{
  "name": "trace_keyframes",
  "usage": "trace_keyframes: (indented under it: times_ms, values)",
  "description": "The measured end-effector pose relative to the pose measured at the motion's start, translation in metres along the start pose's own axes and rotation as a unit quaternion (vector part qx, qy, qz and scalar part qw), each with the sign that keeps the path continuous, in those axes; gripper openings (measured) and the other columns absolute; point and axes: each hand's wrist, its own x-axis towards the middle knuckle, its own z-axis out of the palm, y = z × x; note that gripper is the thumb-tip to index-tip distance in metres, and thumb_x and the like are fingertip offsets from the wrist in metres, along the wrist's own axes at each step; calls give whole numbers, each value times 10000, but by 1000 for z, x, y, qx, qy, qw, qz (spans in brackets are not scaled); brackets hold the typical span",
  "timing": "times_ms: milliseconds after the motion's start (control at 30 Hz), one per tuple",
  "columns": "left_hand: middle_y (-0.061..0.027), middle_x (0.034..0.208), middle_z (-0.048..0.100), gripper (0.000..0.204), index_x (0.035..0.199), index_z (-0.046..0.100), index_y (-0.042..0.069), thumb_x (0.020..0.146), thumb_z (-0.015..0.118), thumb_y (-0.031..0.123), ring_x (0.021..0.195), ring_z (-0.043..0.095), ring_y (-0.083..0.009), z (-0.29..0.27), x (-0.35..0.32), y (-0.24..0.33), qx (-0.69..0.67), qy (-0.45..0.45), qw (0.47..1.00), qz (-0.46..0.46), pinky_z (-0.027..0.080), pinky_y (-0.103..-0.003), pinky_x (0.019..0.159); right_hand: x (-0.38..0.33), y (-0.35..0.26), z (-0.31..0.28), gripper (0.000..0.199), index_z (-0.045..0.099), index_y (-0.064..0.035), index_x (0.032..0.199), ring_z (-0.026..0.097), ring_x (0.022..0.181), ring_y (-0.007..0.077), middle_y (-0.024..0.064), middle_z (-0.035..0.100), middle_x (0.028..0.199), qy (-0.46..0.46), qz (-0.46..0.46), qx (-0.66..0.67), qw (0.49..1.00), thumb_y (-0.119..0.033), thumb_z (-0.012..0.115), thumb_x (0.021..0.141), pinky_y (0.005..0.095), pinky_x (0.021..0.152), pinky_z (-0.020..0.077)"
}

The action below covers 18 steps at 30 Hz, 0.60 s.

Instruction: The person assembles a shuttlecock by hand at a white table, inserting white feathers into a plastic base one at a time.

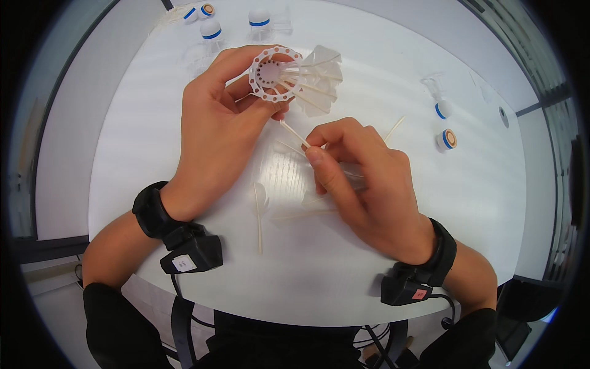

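Note:
My left hand holds up a partly feathered shuttlecock, its fingers wrapped behind it. A white ring with round holes faces me, and translucent white feathers fan out from its right side only. Below it, my right hand pinches a single feather by its thin quill between thumb and forefinger. The quill's tip points up and left, close to my left fingertips; the feather's other end is mostly hidden by the right hand. On the white table near the hands lie a loose feather and another feather.
At the far left stand a white domed shuttlecock head with a blue band and a similar head. To the right, a shuttlecock with clear feathers lies beside a loose cork head. Black devices are strapped to both wrists.

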Motion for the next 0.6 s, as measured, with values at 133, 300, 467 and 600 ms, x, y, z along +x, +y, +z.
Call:
trace_keyframes:
  times_ms: [133,300,467,600]
  values:
    - [-79,1239,633,421,1239,613,-36,839,544,-150,1062,614,-136,0,1,-4,-19,-4,1000,10,517,-261,898,-1,-4,-2,131,574,-60,922,521,515,201,27,594,577,-40,82,83,992,-150,659,966,310,546,399]
    - [-64,1204,633,400,1233,626,-13,857,558,-129,1051,603,-120,0,0,-6,-15,-14,1000,-2,511,-258,898,1,-7,-6,131,566,-43,925,587,530,104,23,594,560,-68,96,124,985,-134,634,990,237,513,404]
    - [-55,1200,624,391,1231,627,-8,863,562,-122,1040,599,-111,0,0,-7,-15,-19,1000,12,507,-251,891,1,2,4,90,579,-24,959,610,572,122,31,619,589,-32,41,150,987,-101,618,985,250,552,442]
    - [-54,1224,624,391,1233,628,-6,865,560,-120,1046,600,-113,-2,-1,-7,-17,-21,1000,2,503,-255,899,0,-4,-1,109,580,-21,936,615,579,156,43,654,622,-66,102,146,982,-109,633,972,269,576,462]
